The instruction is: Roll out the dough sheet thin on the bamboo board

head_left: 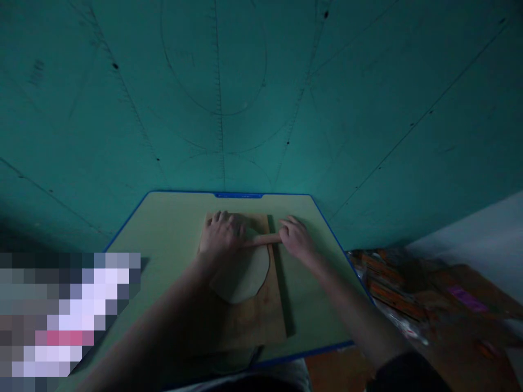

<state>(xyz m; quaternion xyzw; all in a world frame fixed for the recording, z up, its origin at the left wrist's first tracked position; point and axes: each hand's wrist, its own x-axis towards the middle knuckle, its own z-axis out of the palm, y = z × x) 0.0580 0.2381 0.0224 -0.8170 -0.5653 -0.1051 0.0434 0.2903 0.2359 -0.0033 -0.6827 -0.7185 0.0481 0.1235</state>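
The wooden board lies on the pale table in front of you. On the board is a flat, round sheet of dough, with its edge a bit wavy. The rolling pin lies across the dough, nearer to the board's far end, and its right end sticks out past the board's right side.

Your right hand is just past the board's right side, with its fingers bent around that end of the pin. Your left hand is over the far left part of the board, with its fingers bent down. It hides the pin's left end, so I can't tell if it grips the pin or just pushes on it.

The dough looks soft and thin, so it should stretch, dent or tear with ease. It may stick a little too. If you pick it up, slide flat fingers under its edge and hold it from below; don't pinch it. The pin looks stiff, thin and light. Hold it by its two ends, and push the same on both sides.
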